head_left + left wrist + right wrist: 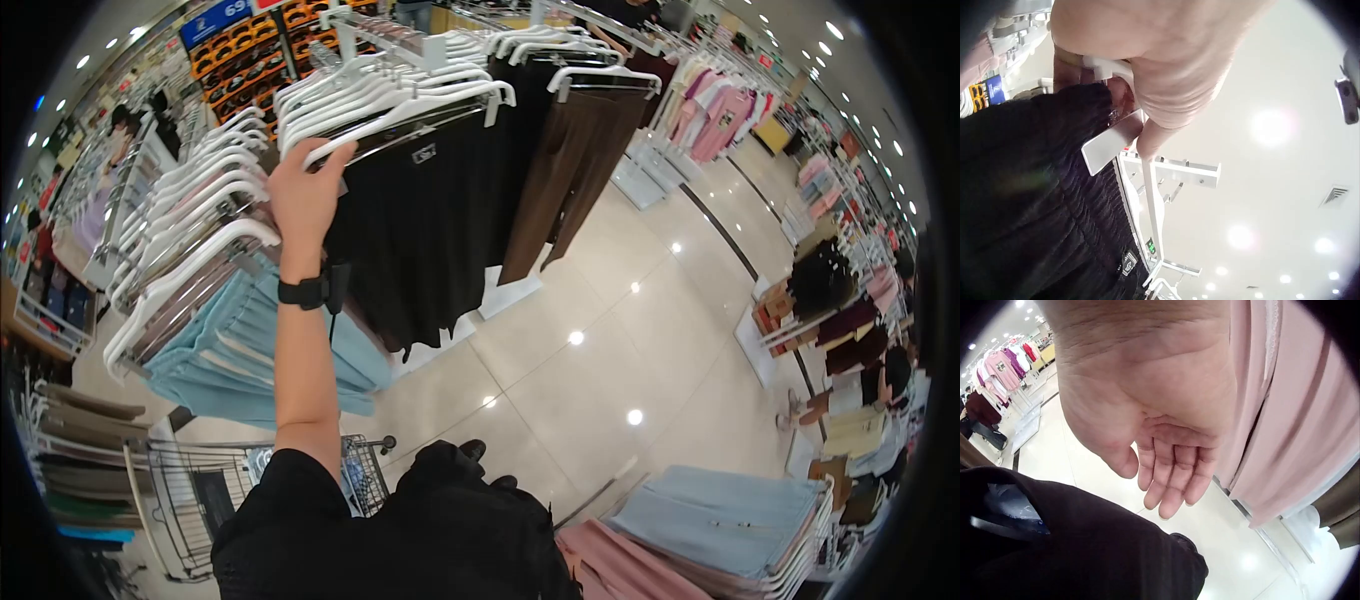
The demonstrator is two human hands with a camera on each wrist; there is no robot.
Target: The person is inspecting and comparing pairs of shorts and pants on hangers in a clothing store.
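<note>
Racks (200, 250) of clothes stand around you on a pale floor (600, 330). Your left grip (305, 195) is raised to the rack ahead, with the arm stretched up and a black strap (303, 292) round the wrist. Its thumb and fingers curl round the near end of a white hanger (420, 112) and pinch it firmly, as the left wrist view shows from below. That hanger is the front one in a tight row of white hangers, and it carries a black garment (430, 230) that hangs straight down just right of your forearm. Brown trousers (575, 170) hang just beside the black garment on its right. Light blue garments (240, 350) hang on the lower rack to the left of your arm.

Your right grip (1160, 425) hangs low, palm showing and fingers loosely bent. It is open and has hold of nothing. Pink garments (1291, 425) hang just beside it, though you cannot tell from the right wrist view whether they touch it. A wire cart (190, 490) stands near your left side.
</note>
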